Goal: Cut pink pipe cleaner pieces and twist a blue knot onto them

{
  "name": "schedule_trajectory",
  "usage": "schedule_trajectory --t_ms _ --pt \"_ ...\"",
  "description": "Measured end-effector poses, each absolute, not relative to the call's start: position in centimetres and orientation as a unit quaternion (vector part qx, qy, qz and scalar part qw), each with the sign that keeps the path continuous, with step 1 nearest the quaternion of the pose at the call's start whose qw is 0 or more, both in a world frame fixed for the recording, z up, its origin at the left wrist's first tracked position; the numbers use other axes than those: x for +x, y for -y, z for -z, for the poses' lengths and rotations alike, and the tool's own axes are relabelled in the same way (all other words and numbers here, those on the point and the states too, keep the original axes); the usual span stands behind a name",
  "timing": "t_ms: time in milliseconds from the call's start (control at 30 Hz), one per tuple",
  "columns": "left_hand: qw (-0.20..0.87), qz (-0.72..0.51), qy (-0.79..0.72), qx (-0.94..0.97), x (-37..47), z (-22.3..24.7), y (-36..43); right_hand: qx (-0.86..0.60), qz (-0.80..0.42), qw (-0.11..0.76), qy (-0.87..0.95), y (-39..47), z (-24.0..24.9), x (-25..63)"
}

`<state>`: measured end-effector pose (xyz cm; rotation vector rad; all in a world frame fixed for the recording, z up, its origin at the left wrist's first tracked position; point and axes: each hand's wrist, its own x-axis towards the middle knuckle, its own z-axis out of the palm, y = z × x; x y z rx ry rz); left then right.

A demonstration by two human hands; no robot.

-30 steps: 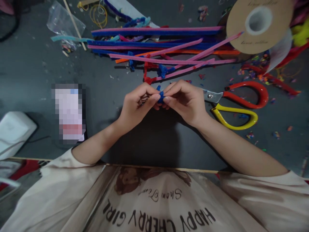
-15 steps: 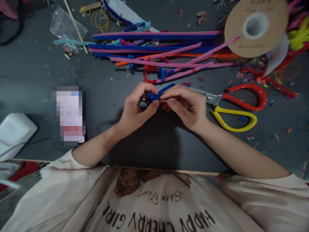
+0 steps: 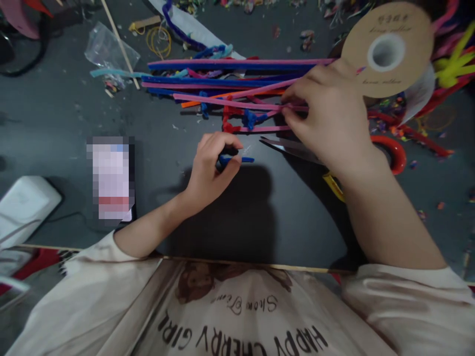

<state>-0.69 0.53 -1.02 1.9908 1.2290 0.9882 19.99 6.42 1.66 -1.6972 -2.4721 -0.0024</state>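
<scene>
In the head view my left hand (image 3: 213,168) is closed around a short bent blue pipe cleaner (image 3: 247,159), whose end sticks out past the thumb. Most of that piece is hidden by the fingers. My right hand (image 3: 326,113) reaches over the pile, thumb and forefinger closed about a pink pipe cleaner (image 3: 237,102). Just left of those fingertips lies a blue twisted knot (image 3: 250,118) on a stem. A red twisted piece (image 3: 229,116) is beside it. Scissors (image 3: 397,153) with red and yellow handles lie partly hidden under my right hand and forearm.
Blue and pink pipe cleaners (image 3: 222,64) lie in a row at the back. A cardboard spool (image 3: 411,29) stands behind my right hand. A phone (image 3: 111,178) and a white charger-like block (image 3: 29,210) lie at left. Colourful scraps (image 3: 393,116) litter the right.
My right hand has left the blue piece and moved up and right to the pipe cleaner pile, now covering part of the scissors. My left hand stays put with the blue piece.
</scene>
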Motion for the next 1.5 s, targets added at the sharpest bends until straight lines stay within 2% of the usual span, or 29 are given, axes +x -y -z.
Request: schedule_trajectory --t_ms 267,400,500,667,800,967,1200,1300,1500 --pt "0.342 -0.426 -0.462 0.698 -0.7 1.3 -0.5 -0.569 -0.043 0.096 0.815 -6.4 -2.6 20.1" --pt "0.356 -0.555 -0.429 0.617 -0.5 2.2 -1.0 -0.544 -0.027 0.141 0.826 -5.6 -4.7 20.8" --pt "0.367 -0.606 -0.408 0.575 -0.2 2.2 -1.4 -0.528 0.019 0.123 0.840 -4.3 -5.6 21.7" --pt "0.391 -0.598 -0.398 0.576 -0.1 1.2 -1.0 -0.490 0.065 0.050 0.868 -2.2 -5.3 22.5" --pt "0.356 -0.553 -0.464 0.593 -0.6 1.5 -1.0 -0.466 0.066 0.090 0.878 -1.3 -4.9 23.1" --pt "0.295 -0.514 -0.501 0.631 -1.0 1.9 -1.5 -0.449 -0.042 0.152 0.880 -0.7 -4.9 24.3" --pt "0.363 -0.492 -0.516 0.600 -0.5 1.4 -1.2 -0.531 -0.304 0.345 0.712 -1.0 -4.2 23.7" --pt "0.388 -0.500 -0.520 0.574 -0.3 1.4 -1.2 -0.503 -0.444 0.453 0.587 -1.6 -3.6 22.3" --pt "0.423 -0.500 -0.508 0.560 0.0 1.3 -1.2 -0.448 -0.552 0.527 0.466 -2.7 -3.4 19.0"
